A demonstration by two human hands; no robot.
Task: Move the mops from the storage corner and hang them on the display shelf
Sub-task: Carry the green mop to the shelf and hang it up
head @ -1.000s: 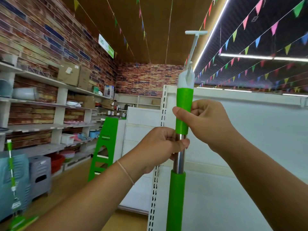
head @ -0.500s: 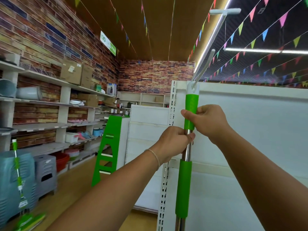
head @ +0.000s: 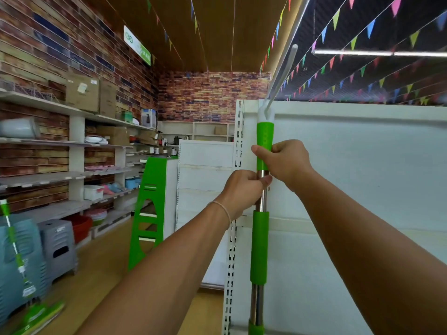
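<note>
Together, both hands (head: 287, 163) grip the upright mop (head: 260, 247) by the display shelf (head: 362, 165).

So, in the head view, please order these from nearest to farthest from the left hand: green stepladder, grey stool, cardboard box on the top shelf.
1. Green stepladder, just to the left of the left hand.
2. Grey stool, low on the floor, far left.
3. Cardboard box, high on the wall shelf, far left.

I see both hands gripping an upright green-and-chrome mop pole (head: 260, 247): right hand (head: 286, 163) on the upper green sleeve, left hand (head: 243, 189) just below on bare metal.
</note>
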